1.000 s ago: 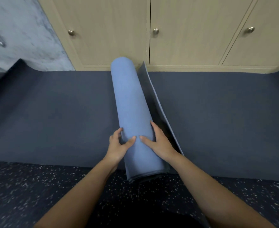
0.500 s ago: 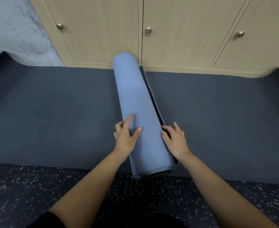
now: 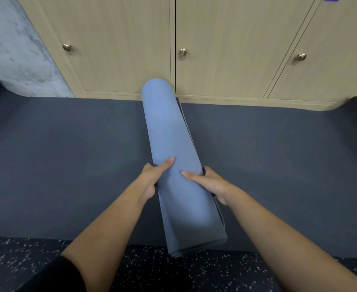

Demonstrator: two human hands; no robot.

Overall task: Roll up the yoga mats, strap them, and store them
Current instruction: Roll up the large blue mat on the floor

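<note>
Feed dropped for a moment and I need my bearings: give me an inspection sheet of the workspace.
Surface: dark mat spread on speckled floor, far corners curled up.
Job's things: blue roll rolled up, across the dark mat, far end towards the cabinets; cannot tell whether it is lifted; no strap seen.
Clutter: nothing seen.
Grips: left hand and right hand each hold the blue roll near its near end, thumbs on top.
Cables: nothing seen.
Surroundings: cabinets, doors shut, round knobs; grey wall at left.
</note>
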